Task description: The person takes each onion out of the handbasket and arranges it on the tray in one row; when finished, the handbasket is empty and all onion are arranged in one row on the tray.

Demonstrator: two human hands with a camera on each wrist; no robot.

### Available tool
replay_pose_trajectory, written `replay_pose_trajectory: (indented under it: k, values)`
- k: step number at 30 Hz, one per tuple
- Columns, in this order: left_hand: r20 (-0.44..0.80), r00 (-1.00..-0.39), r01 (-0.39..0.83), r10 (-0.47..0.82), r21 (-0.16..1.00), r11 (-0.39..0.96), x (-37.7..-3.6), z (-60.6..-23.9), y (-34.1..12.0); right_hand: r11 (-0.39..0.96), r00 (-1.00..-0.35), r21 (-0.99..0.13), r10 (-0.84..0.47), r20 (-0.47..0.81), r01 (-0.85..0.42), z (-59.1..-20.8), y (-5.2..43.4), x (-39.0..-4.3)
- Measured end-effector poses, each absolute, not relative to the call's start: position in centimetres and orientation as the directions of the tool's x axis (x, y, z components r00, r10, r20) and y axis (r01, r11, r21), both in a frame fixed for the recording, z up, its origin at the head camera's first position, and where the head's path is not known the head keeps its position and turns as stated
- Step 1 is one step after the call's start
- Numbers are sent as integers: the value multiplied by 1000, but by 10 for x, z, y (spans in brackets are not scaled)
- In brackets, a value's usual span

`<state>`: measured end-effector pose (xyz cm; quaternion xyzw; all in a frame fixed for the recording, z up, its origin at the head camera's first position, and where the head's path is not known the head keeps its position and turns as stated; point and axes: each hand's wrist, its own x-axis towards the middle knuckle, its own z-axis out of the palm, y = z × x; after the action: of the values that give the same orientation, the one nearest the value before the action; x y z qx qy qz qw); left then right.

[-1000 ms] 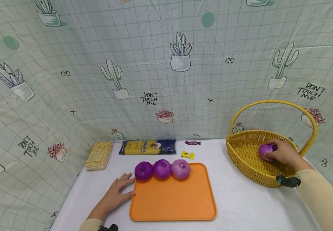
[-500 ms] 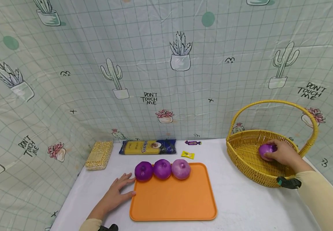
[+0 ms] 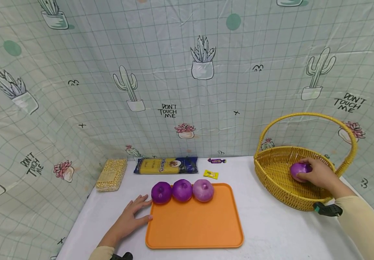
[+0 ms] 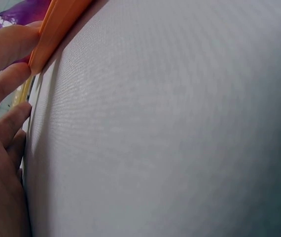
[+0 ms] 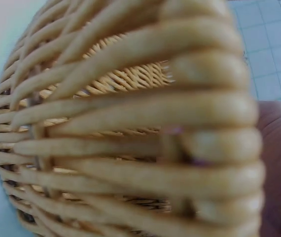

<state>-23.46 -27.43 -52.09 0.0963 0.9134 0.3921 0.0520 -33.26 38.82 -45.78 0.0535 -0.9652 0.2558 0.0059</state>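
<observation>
While the head view looks down on the white bench [image 3: 271, 227], the right hand [image 3: 318, 175] at the right of the frame reaches into the yellow wicker basket with a hoop handle [image 3: 279, 191], its fingers curled around a round purple onion [image 3: 298, 169] that sits low inside the basket. At lower centre lies the flat orange plastic tray [image 3: 194, 224], with three more purple onions [image 3: 182, 190] lined along its far edge, touching one another. The left hand [image 3: 131, 218] rests flat on the bench at the tray's left edge, fingers straight and spread. Behind the tray lie a blue pasta packet [image 3: 165, 165], a clear bag of yellow grains [image 3: 111, 174] and two small wrapped sweets [image 3: 211, 174]. Judging from this, one onion is in the basket and three wait on the tray.

From the left wrist view, the fingers [image 4: 5, 49] lie straight against the orange tray's rim [image 4: 56, 29] in the upper left of the frame, one onion peeking above.

From the right wrist view, the basket's woven wall [image 5: 130, 128] fills the frame; the hand is only a blur at the right edge, so its grip cannot be told here.
</observation>
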Motion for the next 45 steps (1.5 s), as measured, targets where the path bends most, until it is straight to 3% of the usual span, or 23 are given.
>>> replay_pose_trajectory:
  k: [45]
  values:
    - [10,-976,158,217,720,676,-232,-519,-274,859,-988,-489,-109,110,-149,-455,372,-289]
